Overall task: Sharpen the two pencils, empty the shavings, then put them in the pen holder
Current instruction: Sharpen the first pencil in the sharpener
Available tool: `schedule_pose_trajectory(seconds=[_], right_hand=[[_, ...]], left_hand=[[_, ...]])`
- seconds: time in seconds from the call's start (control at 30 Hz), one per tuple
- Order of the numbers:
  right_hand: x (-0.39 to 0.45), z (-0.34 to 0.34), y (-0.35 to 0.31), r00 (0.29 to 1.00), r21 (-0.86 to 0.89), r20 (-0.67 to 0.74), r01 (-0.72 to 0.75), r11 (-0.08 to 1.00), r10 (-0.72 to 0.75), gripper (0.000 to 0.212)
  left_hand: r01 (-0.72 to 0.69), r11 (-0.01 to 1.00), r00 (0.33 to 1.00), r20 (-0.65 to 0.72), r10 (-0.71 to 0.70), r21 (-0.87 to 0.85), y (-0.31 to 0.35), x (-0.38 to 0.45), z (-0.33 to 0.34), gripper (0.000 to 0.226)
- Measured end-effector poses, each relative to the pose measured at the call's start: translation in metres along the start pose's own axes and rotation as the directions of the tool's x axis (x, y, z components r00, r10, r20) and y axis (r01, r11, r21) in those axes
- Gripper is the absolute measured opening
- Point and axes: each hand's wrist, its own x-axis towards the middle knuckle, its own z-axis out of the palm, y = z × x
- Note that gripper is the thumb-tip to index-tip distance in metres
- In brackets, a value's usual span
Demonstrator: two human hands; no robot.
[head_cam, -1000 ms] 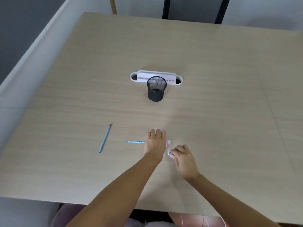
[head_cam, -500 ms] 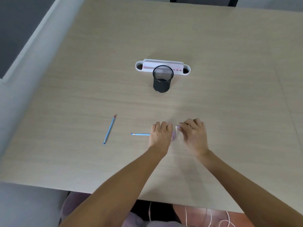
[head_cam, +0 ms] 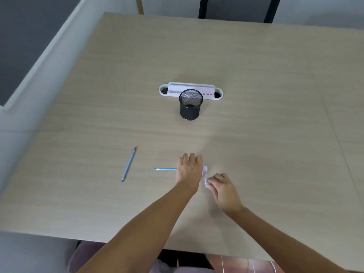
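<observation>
Two grips busy: left hand (head_cam: 189,170) holds pencil (head_cam: 165,169) & sharpener (head_cam: 205,169); right hand (head_cam: 223,189) pinches crank; mesh holder (head_cam: 190,107) empty.

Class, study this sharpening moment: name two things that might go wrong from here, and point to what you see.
1. The sharpener is small and mostly hidden between the left hand and right hand; it might slip and spill shavings on the table.
2. The second pencil lies loose by the left forearm, which might knock it away.
</observation>
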Motion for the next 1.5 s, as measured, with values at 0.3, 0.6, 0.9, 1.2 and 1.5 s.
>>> schedule_pose_trajectory(seconds=[0.3, 0.6, 0.9, 1.2, 1.5], right_hand=[[0.074, -0.051, 0.004, 0.998, 0.150, -0.026, 0.052, 0.987, -0.048, 0.015], [0.080, -0.023, 0.026, 0.958, -0.143, -0.148, 0.224, 0.964, -0.245, 0.023], [0.071, 0.000, 0.021, 0.967, -0.395, -0.160, 0.123, 0.910, -0.200, 0.020], [-0.004, 0.002, 0.001, 1.000, 0.079, 0.001, -0.022, 0.997, 0.022, 0.031], [0.079, -0.029, -0.006, 0.937, 0.385, -0.037, -0.308, 0.870, 0.348, 0.021]], left_hand=[[-0.001, 1.000, 0.999, -0.036, 0.000, -0.029, 0.000, 0.000, -0.004, 0.064], [-0.009, 0.999, 0.995, -0.102, 0.006, -0.032, 0.003, -0.001, -0.005, 0.052], [-0.017, 1.000, 0.999, -0.050, 0.015, -0.025, 0.001, 0.001, 0.000, 0.060], [-0.001, 1.000, 0.999, -0.035, 0.001, -0.004, 0.000, 0.004, -0.002, 0.064], [-0.037, 0.998, 0.997, -0.062, 0.035, -0.040, -0.001, 0.004, 0.001, 0.064]])
